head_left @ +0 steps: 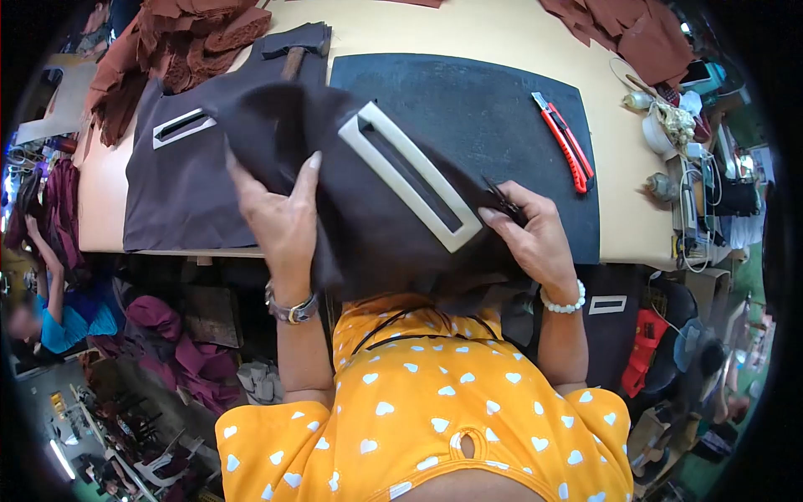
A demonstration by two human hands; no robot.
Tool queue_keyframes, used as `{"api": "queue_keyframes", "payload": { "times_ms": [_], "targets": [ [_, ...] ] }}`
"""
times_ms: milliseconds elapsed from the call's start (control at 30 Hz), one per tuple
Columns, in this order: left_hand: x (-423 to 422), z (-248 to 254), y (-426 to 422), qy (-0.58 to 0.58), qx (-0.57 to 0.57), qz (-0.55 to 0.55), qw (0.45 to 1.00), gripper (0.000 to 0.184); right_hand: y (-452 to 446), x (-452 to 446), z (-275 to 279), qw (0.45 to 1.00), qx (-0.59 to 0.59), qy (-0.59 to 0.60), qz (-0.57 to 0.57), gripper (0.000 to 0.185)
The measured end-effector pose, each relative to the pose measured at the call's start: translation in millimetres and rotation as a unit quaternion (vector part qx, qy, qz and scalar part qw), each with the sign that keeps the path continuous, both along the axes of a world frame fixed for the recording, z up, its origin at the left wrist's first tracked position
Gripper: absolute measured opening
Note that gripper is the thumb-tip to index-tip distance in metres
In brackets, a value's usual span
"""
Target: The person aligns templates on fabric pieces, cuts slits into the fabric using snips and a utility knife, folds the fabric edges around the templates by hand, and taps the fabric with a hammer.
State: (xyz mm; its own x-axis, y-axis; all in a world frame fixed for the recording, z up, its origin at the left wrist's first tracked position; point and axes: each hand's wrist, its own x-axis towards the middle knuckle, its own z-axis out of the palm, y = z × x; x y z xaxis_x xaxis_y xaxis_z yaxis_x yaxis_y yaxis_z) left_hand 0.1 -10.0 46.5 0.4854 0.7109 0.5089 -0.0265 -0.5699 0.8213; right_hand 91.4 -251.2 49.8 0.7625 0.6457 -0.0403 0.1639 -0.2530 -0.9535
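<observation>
A dark brown leather piece (pixel 335 167) with a pale metal rectangular frame (pixel 410 177) set in it is held up over the table's front edge. My left hand (pixel 280 209) grips its left side, thumb in front. At its right edge, my right hand (pixel 535 230) pinches the leather and also has a small dark tool (pixel 506 203), perhaps snips, partly hidden by the fingers. Another dark leather piece (pixel 184 201) with a similar frame (pixel 184 128) lies flat at the left. A hammer (pixel 294 46) rests on that piece's upper part.
A black mat (pixel 452 92) lies on the cream table (pixel 627 167), with a red cutter (pixel 565 142) on its right side. Reddish-brown scraps (pixel 167 46) are heaped at back left and back right (pixel 627 42). Cords and jars crowd the right edge. A person (pixel 75 318) is at far left.
</observation>
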Motion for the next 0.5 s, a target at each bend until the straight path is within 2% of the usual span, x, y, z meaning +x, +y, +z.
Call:
{"api": "queue_keyframes", "payload": {
  "times_ms": [67, 100, 133, 200, 267, 300, 400, 500],
  "targets": [
    [-7.6, 21.3, 0.7, 0.077, 0.186, -0.002, 0.98, 0.08, 8.0, 2.6, 22.4, 0.991, -0.058, -0.104, 0.064, 0.009],
    [-10.8, 37.8, -1.0, 0.115, 0.274, -0.003, 0.955, 0.087, 13.2, 2.7, 29.9, 0.989, -0.048, -0.103, 0.097, 0.014],
    [-10.0, 58.1, -7.1, 0.181, 0.315, -0.098, 0.927, 0.091, 17.7, 2.9, 30.6, 0.982, -0.027, -0.128, 0.134, 0.014],
    [0.2, 75.8, -16.1, 0.265, 0.397, -0.285, 0.831, 0.079, 26.1, 2.9, 32.2, 0.961, 0.019, -0.183, 0.207, 0.015],
    [15.0, 71.9, -10.6, 0.324, 0.35, -0.492, 0.728, 0.054, 27.8, 0.0, 35.3, 0.952, 0.024, -0.198, 0.234, 0.017],
    [25.7, 75.3, -10.7, 0.364, 0.301, -0.574, 0.669, 0.028, 26.4, -0.2, 38.7, 0.946, 0.019, -0.216, 0.239, 0.019],
    [39.8, 82.3, -8.0, 0.435, 0.222, -0.614, 0.62, 0.022, 16.9, 5.6, 42.3, 0.946, -0.049, -0.251, 0.198, 0.021],
    [35.9, 77.4, 20.8, 0.413, 0.212, -0.601, 0.651, 0.022, 4.0, 19.5, 37.9, 0.95, -0.11, -0.269, 0.113, 0.023]
  ]
}}
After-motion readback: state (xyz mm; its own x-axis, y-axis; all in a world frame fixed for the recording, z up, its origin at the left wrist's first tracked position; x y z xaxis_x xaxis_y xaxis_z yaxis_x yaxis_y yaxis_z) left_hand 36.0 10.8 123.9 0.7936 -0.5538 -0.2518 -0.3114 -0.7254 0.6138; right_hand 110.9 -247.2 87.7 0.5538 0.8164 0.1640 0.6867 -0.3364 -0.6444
